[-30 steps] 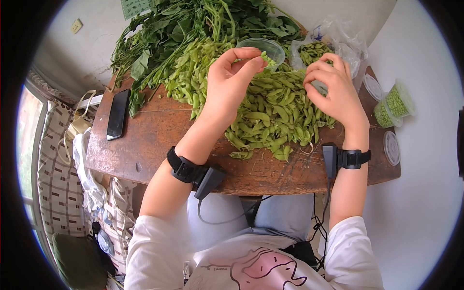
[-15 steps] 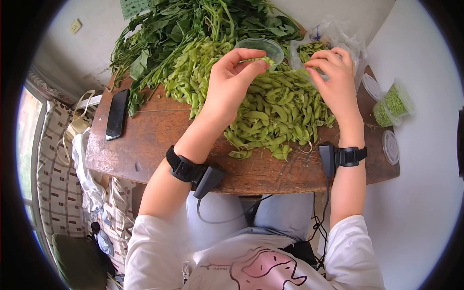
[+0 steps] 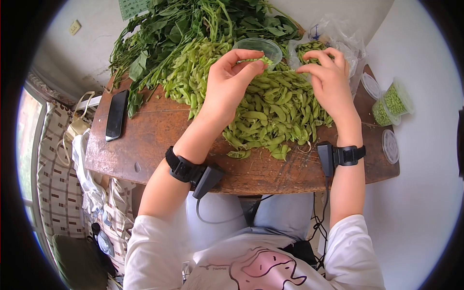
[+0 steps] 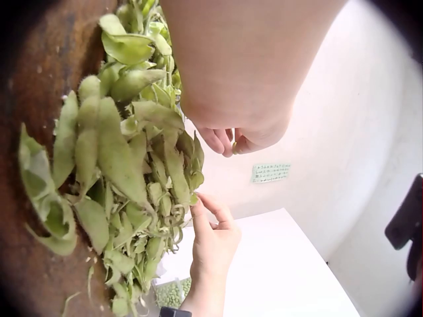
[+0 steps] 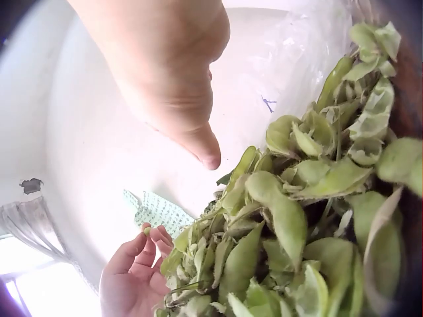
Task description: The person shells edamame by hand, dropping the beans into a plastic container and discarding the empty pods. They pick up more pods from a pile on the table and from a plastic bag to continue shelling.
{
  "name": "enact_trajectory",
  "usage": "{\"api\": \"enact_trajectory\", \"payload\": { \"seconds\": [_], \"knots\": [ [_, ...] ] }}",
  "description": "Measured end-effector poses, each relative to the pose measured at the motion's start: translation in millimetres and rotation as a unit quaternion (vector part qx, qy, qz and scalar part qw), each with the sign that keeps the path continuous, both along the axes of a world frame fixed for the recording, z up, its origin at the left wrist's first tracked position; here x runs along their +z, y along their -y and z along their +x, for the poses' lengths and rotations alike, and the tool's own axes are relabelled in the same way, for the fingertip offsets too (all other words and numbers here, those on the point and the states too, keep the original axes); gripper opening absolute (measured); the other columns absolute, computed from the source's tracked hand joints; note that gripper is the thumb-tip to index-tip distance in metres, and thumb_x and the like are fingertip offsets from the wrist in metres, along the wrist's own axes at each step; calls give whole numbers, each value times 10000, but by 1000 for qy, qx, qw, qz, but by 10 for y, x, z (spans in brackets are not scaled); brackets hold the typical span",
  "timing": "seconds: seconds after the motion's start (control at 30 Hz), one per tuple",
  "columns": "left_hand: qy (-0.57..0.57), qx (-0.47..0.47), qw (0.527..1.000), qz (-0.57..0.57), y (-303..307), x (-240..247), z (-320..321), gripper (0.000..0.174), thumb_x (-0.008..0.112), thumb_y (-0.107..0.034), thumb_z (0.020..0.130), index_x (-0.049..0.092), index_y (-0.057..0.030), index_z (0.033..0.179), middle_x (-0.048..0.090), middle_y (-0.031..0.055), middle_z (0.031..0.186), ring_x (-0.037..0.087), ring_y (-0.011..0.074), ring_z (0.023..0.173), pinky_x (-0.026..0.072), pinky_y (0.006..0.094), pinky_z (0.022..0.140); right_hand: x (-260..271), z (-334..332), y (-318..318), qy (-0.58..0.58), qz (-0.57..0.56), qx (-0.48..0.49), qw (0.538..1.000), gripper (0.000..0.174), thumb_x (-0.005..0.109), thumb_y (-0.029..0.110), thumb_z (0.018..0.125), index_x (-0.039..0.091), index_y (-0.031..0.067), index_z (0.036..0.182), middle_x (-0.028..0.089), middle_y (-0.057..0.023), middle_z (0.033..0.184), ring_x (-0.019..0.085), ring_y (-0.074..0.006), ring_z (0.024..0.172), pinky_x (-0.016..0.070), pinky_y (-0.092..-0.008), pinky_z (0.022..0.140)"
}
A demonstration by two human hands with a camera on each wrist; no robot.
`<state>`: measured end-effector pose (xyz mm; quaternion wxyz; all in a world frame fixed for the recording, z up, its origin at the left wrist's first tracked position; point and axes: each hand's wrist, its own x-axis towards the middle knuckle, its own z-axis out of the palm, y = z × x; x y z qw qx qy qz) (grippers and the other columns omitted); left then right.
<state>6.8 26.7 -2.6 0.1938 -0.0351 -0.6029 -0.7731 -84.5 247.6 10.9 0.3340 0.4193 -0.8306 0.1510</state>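
Note:
My left hand [image 3: 228, 79] is over the pod pile [image 3: 273, 113], by a clear bowl [image 3: 275, 48]. In the right wrist view the thumb and a finger of that left hand [image 5: 135, 274] pinch a small green bean [image 5: 147, 231]. My right hand [image 3: 332, 84] hovers above the pile's right part, thumb and index finger apart. Nothing shows held in it, and the right wrist view shows its thumb [image 5: 206, 148] pointing down over the pods [image 5: 284, 211].
Leafy stems [image 3: 179, 29] cover the back left of the wooden table [image 3: 159, 150]. A phone [image 3: 117, 114] lies at left. A plastic bag [image 3: 343, 38] with pods is at back right; tubs of green beans [image 3: 396, 101] and lids [image 3: 390, 146] are at right.
My right hand has moved a little to the left, its thumb and index finger now farther apart. My left hand has stayed nearly in place.

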Motion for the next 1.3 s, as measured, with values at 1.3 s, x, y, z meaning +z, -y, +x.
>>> {"api": "enact_trajectory", "payload": {
  "seconds": [1.3],
  "knots": [
    [-1, 10, 1000, 7, 19, -8, -11, 214, 641, -69, 989, 637, 34, 1177, 667, 67, 1112, 670, 164, 1037, 512, 308, 1001, 22, 33, -9, -32, 8, -53, 998, 118, 673, 27, 788, 763, 104, 792, 608, -27, 1274, 428, -343, 1312, 306, -511, 1135]
  ]
}}
